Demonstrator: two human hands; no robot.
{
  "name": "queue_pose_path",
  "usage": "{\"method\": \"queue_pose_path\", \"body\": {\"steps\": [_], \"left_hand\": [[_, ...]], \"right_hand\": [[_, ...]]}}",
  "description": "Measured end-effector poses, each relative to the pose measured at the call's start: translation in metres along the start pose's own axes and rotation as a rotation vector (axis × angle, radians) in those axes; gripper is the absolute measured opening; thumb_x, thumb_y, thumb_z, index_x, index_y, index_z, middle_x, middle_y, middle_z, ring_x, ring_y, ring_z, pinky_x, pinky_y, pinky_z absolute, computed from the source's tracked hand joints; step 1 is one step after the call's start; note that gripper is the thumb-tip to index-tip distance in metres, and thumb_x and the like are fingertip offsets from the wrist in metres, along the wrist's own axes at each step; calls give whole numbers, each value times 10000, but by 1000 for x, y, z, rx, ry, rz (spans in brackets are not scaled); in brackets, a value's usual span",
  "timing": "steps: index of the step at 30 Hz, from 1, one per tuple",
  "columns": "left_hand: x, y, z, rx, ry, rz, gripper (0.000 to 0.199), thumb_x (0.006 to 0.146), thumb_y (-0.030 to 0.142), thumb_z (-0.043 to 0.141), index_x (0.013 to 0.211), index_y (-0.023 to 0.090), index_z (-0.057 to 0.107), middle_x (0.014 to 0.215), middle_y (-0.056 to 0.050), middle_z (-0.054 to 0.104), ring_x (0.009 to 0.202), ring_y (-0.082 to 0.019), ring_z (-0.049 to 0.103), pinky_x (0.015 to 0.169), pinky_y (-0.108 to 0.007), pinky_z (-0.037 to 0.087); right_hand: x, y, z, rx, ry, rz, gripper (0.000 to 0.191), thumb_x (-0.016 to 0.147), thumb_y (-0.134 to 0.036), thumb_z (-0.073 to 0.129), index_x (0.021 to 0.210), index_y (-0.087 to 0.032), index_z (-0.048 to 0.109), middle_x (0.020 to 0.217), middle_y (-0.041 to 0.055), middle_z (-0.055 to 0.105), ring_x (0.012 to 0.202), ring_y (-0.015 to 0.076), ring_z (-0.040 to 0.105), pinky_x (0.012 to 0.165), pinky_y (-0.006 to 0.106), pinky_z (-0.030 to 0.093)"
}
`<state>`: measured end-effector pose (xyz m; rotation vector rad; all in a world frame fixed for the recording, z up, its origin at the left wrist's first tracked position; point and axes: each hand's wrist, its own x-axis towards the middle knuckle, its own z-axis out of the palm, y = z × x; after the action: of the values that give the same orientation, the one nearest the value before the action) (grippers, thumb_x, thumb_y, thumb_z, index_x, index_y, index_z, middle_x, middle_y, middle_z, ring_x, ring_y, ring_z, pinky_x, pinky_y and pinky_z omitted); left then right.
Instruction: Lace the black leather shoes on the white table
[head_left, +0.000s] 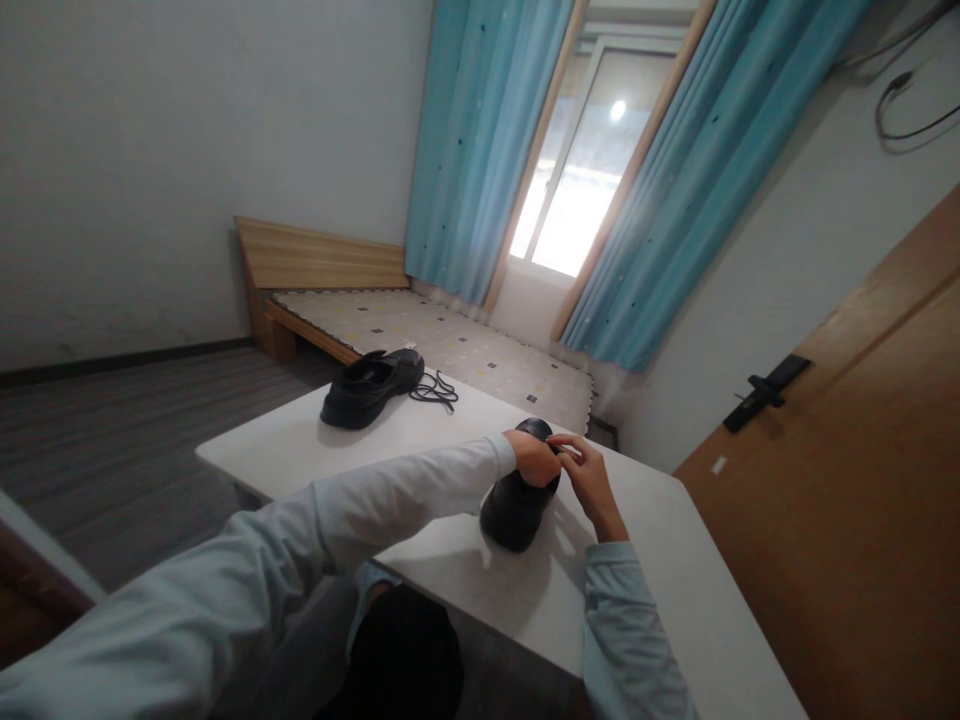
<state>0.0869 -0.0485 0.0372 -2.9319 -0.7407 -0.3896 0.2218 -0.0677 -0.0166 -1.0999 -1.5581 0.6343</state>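
A black shoe (516, 512) stands on the white table (652, 540) in front of me, its heel end towards me. My left hand (536, 458) reaches across the top of this shoe, and its fingers are hidden from view. On the shoe's right side, my right hand (589, 478) has its thumb and fingertips closed together at the upper, close to the left hand. Whatever they pinch is too small to make out. A second black shoe (367, 390) sits at the table's far left. Beside it lies a loose black shoelace (436, 390).
Behind the table is a bed with a patterned mattress (480, 350) and a wooden headboard (322, 252). Blue curtains (487, 140) hang by the window (581, 170). A wooden door (862, 480) with a black handle (766, 392) stands at the right.
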Motion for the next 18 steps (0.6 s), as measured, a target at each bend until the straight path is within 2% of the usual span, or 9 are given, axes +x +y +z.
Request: {"method": "queue_pose_path", "body": {"steps": [1,3,4,6,8,11,14,18], "left_hand": [[-6,2,-5,3,-58,16,91,736,150,645,651,152,679,682,-42,679,653,-157,612,639,-248,480],[-22,9,-18,11,-140,30,113,744,153,631,646,135,686,675,-77,687,642,-178,621,626,-261,468],[-31,14,-25,15,-179,33,151,777,203,606,689,121,698,698,-105,692,651,-195,631,621,-273,466],[-48,25,-36,17,-198,-104,373,867,390,483,824,93,703,772,-168,691,706,-244,649,618,-310,468],[-61,36,-43,0,-198,-192,536,851,547,425,858,87,698,775,-190,682,731,-276,656,612,-326,474],[-69,43,-41,-9,-206,-215,607,765,644,485,874,81,685,759,-192,675,735,-296,659,628,-341,487],[-68,37,-32,-28,-219,-206,583,712,610,588,937,76,656,798,-189,675,743,-294,660,643,-345,493],[-64,23,-24,-60,-277,-124,509,676,516,677,977,106,637,874,-160,676,764,-256,659,625,-282,483]], "right_hand": [[0,0,1,-1,0,-2,244,635,-167,526,813,-199,690,932,45,689,963,230,630,937,406,462],[0,-1,2,-5,1,1,238,637,-171,526,810,-199,689,932,43,687,957,228,631,931,403,467],[0,-2,3,-7,1,5,234,639,-174,527,809,-198,688,930,43,687,952,226,633,929,400,469],[1,-5,3,-8,5,10,227,643,-178,529,806,-196,685,925,44,687,944,224,634,927,397,469],[2,-8,2,0,7,15,223,646,-179,529,808,-196,683,927,45,687,950,225,634,932,397,465],[4,-9,1,25,-1,25,229,644,-170,531,815,-196,681,947,44,684,967,223,632,950,392,451],[5,-8,1,37,-4,21,228,645,-162,530,814,-195,681,948,43,680,975,220,628,961,388,441],[4,-5,0,24,3,7,222,654,-167,526,810,-198,682,944,43,675,984,219,617,951,389,448]]}}
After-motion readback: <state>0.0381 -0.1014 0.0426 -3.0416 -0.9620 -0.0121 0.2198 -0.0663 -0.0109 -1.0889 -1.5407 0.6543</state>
